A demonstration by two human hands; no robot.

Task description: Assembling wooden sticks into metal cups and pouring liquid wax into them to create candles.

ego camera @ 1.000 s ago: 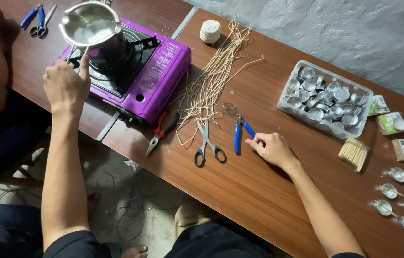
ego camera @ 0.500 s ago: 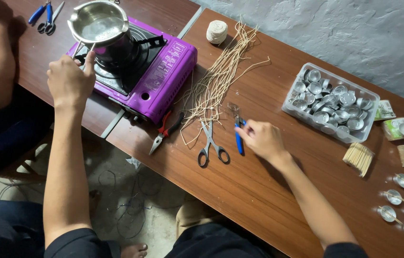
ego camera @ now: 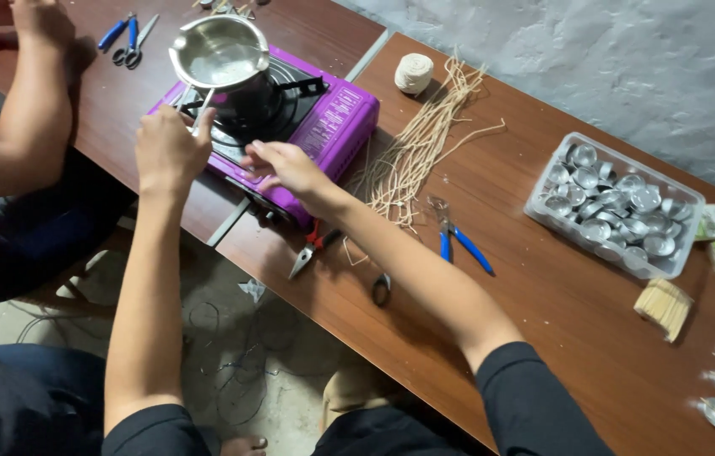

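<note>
Left hand: left hand (ego camera: 167, 148) closed around the metal handle (ego camera: 197, 110) of the steel pot (ego camera: 222, 63).
Right hand: right hand (ego camera: 285, 165) loosely open, fingers spread, holding nothing, over the near edge of the purple stove (ego camera: 332, 114).
Pot: just beyond both hands, standing on the stove's burner.
Right of right hand: pale wicks (ego camera: 416, 152), string ball (ego camera: 414, 73), blue-handled pliers (ego camera: 459, 245).
Under right forearm: red-handled pliers (ego camera: 311, 249), scissors (ego camera: 382, 289) on the bench (ego camera: 543, 312).
Far right: tray of metal cups (ego camera: 615, 207).
Left: another person's arm (ego camera: 32, 110).
</note>
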